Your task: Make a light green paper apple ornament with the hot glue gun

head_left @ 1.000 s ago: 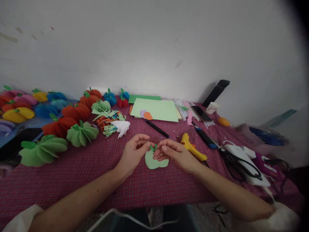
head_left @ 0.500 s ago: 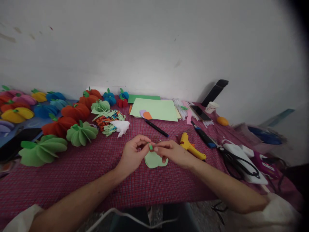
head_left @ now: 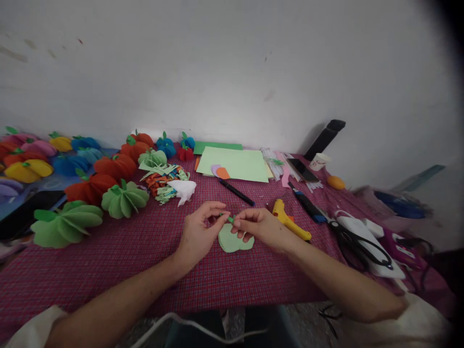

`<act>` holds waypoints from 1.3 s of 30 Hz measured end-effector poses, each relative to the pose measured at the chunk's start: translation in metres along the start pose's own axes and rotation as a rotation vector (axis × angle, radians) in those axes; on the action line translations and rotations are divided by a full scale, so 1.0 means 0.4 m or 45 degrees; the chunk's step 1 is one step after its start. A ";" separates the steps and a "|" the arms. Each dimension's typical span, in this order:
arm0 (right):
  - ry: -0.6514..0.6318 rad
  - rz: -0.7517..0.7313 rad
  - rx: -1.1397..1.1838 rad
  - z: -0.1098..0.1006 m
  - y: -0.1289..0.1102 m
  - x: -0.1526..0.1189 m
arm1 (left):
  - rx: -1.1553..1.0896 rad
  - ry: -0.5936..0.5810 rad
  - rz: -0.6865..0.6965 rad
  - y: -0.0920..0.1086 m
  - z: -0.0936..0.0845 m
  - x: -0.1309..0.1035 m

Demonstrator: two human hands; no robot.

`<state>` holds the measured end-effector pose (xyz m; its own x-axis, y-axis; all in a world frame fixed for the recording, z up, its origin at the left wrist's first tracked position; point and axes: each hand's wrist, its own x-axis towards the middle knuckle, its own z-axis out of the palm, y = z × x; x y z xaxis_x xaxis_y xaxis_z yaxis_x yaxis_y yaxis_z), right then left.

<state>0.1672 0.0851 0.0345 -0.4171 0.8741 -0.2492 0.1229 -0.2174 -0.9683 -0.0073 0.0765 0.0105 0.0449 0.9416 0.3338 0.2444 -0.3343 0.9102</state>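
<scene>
A small green piece [head_left: 230,219] is pinched between both hands above the middle of the table's front half. My left hand [head_left: 205,231] grips its left end between thumb and forefinger. On its right end, the thumb and forefinger of my right hand [head_left: 259,226] are closed. Just below the fingers, light green cut shapes [head_left: 235,240] lie on the checked cloth, partly covered by my right hand. A yellow glue gun [head_left: 290,221] lies to the right of my right hand.
Colourful paper pumpkins [head_left: 115,167] crowd the left side. Paper scraps [head_left: 165,183], a black pen [head_left: 237,192] and light green sheets [head_left: 235,163] lie farther back. Scissors [head_left: 357,246], a cutter [head_left: 307,205] and a purple power strip [head_left: 402,249] are on the right.
The fingertips have moved slightly apart, and more of the green piece's length shows between them. My right hand has shifted a little to the right.
</scene>
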 end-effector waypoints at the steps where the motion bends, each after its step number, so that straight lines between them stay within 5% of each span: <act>1: 0.034 -0.030 -0.042 -0.004 0.001 -0.001 | -0.016 0.003 -0.015 -0.001 0.000 0.002; 11: 0.303 -0.179 0.041 -0.023 -0.004 0.007 | -0.024 -0.191 -0.114 0.000 -0.007 0.016; 19: 0.247 -0.172 0.150 -0.030 0.000 0.048 | -0.154 -0.416 -0.097 -0.004 -0.007 0.019; 32: 0.227 -0.276 0.263 -0.029 0.008 0.047 | 0.058 -0.364 0.037 0.004 -0.005 0.012; 39: 0.236 -0.243 -0.003 -0.029 -0.009 0.039 | 0.014 -0.349 0.013 0.009 -0.009 0.013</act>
<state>0.1707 0.1044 0.0343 -0.2609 0.9638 -0.0548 0.0598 -0.0405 -0.9974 -0.0098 0.0803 0.0164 0.3075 0.9147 0.2624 0.2530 -0.3444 0.9041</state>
